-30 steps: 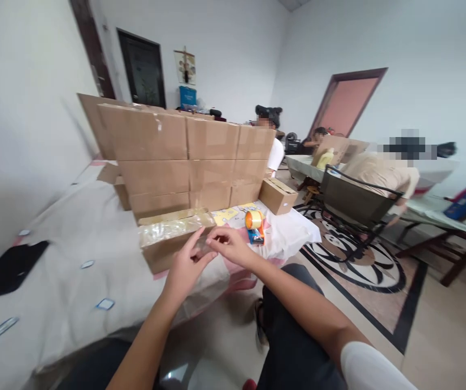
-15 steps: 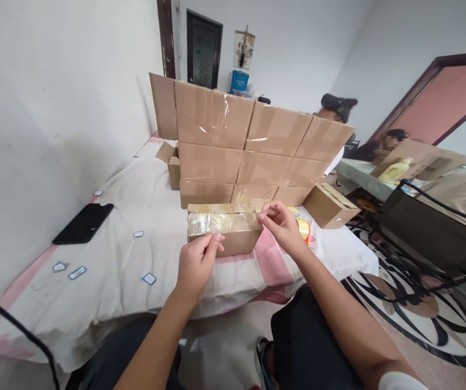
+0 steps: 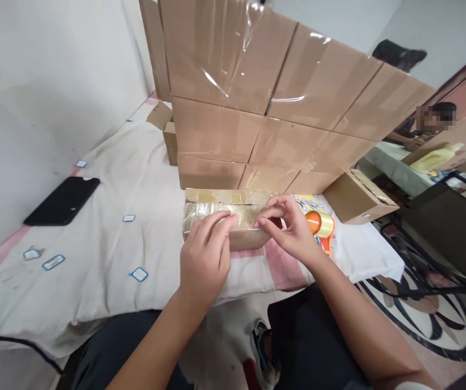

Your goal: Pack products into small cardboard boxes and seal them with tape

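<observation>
A small cardboard box (image 3: 249, 239) lies lengthwise before me on the cloth, shiny clear tape (image 3: 241, 212) along its top. My left hand (image 3: 206, 252) rests at the box's left part, its fingers stretched forward and touching the taped top. At the right end, my right hand (image 3: 292, 227) is closed in a pinch near the top edge, where the clear tape runs to its thumb and fingertips. An orange tape dispenser (image 3: 323, 227) with a yellowish roll lies just beyond my right wrist.
Behind the box rises a wall of taped cardboard boxes (image 3: 273, 108). Another carton (image 3: 357, 200) stands right, and an open one (image 3: 170, 135) left. A black flat board (image 3: 64, 201) and several blue-edged tags (image 3: 139, 274) lie left. A person (image 3: 436, 119) is at a far table.
My view has moved closer and tilted down. The left hand's fingers have uncurled and reached forward onto the taped top. The right hand stays pinched at the box's right end.
</observation>
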Tool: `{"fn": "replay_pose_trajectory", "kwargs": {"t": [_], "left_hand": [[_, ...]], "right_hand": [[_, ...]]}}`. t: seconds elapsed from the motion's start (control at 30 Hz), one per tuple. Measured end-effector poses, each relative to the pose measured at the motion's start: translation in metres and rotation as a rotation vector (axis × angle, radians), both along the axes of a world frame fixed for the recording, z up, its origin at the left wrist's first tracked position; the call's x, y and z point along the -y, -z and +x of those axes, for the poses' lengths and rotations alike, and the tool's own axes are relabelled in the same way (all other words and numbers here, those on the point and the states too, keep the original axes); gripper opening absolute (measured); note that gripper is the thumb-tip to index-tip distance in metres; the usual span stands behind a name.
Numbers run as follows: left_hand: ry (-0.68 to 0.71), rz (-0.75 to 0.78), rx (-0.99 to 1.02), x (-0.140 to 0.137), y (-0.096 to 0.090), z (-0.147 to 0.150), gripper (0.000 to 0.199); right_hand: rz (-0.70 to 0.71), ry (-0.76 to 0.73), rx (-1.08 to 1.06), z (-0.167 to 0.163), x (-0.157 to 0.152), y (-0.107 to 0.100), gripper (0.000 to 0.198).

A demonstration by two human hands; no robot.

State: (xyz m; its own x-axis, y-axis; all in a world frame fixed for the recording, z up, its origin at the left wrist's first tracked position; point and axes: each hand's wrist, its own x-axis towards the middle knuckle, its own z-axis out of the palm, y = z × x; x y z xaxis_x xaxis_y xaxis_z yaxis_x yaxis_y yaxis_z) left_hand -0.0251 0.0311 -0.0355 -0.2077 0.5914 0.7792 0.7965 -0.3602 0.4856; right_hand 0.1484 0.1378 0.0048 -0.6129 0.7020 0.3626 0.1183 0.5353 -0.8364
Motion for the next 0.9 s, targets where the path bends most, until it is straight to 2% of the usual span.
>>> {"fn": "replay_pose_trajectory", "kwargs": {"t": [0.1,0.23,0.57,0.77,0.9], "left_hand": [[-0.057,-0.014,-0.001,0.0,-0.001,0.001,0.029],[-0.114,-0.031,0.018,0.001,-0.001,0.005,0.022],[-0.251,-0.109,0.013,0.003,0.002,0.01,0.019],[-0.234,-0.12,-0.013,0.005,0.001,0.014,0.021],[-0.174,-0.173,0.043,0.006,0.002,0.02,0.023]], "right_hand": [[-0.005,-0.046,-0.001,-0.001,-0.003,0.0,0.025],[-0.031,-0.035,0.004,-0.001,-0.002,0.0,0.026],[0.002,-0.04,0.045,-0.009,-0.005,0.001,0.029],[-0.001,-0.067,0.047,-0.012,-0.009,0.002,0.029],[-0.033,-0.069,0.082,-0.012,-0.01,0.001,0.03]]}}
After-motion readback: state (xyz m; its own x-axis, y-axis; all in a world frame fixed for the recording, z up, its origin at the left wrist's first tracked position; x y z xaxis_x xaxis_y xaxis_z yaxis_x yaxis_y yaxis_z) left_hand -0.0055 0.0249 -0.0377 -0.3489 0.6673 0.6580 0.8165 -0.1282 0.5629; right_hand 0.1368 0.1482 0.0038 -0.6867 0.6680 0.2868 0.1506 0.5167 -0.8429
